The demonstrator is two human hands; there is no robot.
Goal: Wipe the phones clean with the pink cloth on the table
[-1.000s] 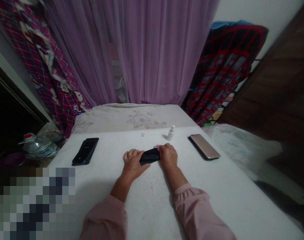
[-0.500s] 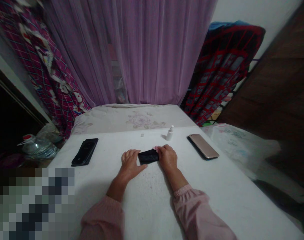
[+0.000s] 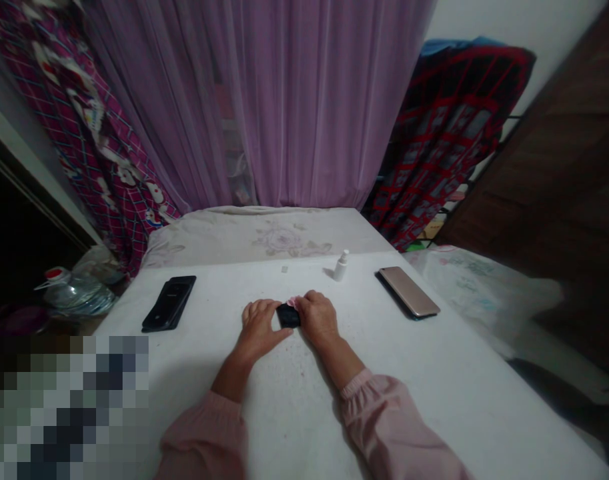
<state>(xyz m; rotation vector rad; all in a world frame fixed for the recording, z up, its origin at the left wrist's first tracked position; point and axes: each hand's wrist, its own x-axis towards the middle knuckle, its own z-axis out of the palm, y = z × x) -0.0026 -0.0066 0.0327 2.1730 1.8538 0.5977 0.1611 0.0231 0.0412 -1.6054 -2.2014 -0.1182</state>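
A black phone (image 3: 289,316) lies crosswise on the white-covered table, its right part covered by a hand. My left hand (image 3: 259,325) grips its left end, fingers along the far side and thumb at the near edge. Bunched in my right hand (image 3: 318,318) is a small pink cloth (image 3: 292,303), pressed onto the phone's upper face. Only a bit of the cloth shows past the fingers.
Black phones (image 3: 170,303) lie stacked at the left, and a gold phone (image 3: 409,291) rests on a dark one at the right. Beyond my hands stand a white spray bottle (image 3: 341,267) and a small grey square (image 3: 284,269). A purple curtain (image 3: 304,100) hangs behind the table.
My right hand has slid left along the phone with the pink cloth, covering more of the phone. My left hand has stayed at the left end.
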